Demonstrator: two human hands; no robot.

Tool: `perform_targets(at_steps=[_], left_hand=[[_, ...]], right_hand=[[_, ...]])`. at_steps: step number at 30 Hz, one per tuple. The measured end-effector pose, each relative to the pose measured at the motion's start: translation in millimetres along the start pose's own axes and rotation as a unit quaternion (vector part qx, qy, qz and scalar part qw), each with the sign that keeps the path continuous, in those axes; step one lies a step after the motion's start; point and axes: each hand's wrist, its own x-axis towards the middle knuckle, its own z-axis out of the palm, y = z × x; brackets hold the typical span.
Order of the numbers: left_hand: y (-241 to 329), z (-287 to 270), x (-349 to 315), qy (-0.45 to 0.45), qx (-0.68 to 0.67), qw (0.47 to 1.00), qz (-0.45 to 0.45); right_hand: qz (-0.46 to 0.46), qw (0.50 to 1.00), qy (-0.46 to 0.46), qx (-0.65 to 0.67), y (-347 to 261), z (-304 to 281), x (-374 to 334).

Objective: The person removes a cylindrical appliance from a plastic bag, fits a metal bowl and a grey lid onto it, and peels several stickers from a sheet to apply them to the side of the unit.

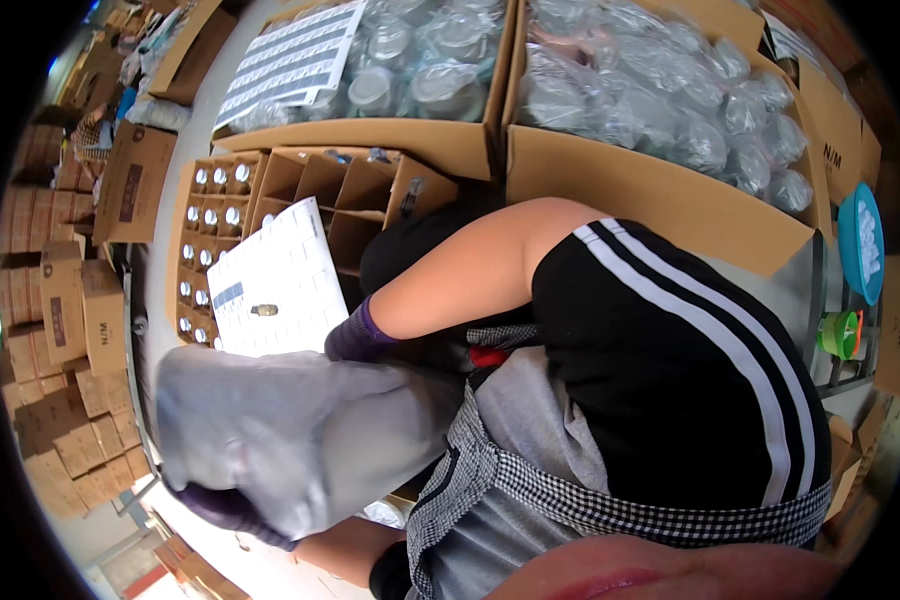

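Far to the left of the left hand, brown cardboard cartons climb in boxy stacks. Here's the left hand, in dark purple, tucked against the lower left corner of a grey plastic bag. That bag spreads up and right from it, smooth, filmy and softly creased, filling the space between the two hands. Just above the bag, left of the right hand, a white printed sheet lies tilted over a divided carton, whose square cells hold rows of round, silvery bottle caps. And there's the right hand, purple too, at the bag's upper edge, touching it. With the bag blurred and the fingers covered, I can't tell how far either hand is open, or whether it grips the film.

Above the right hand, a big open carton shows rounded, clear-wrapped jars; up and right of it, another carton bulges with crinkly, shiny clear bags. Well right of that hand sits a round teal bowl of white pieces, a green cup just below.
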Motion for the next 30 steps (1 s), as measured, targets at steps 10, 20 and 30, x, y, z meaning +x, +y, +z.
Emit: perform_targets(at_steps=[10,20,30], left_hand=[[64,73,-44,0.027,0.103,0.993,-0.051],[77,100,-57,-0.020,0.082,0.992,-0.088],[79,116,-52,-0.041,0.113,0.985,-0.127]], right_hand=[[-0.301,0.764,0.390,-0.417,12,-206,-246],[0.365,0.685,-0.019,-0.630,252,-322,-485],[0.315,0.808,0.168,-0.469,342,-323,-473]])
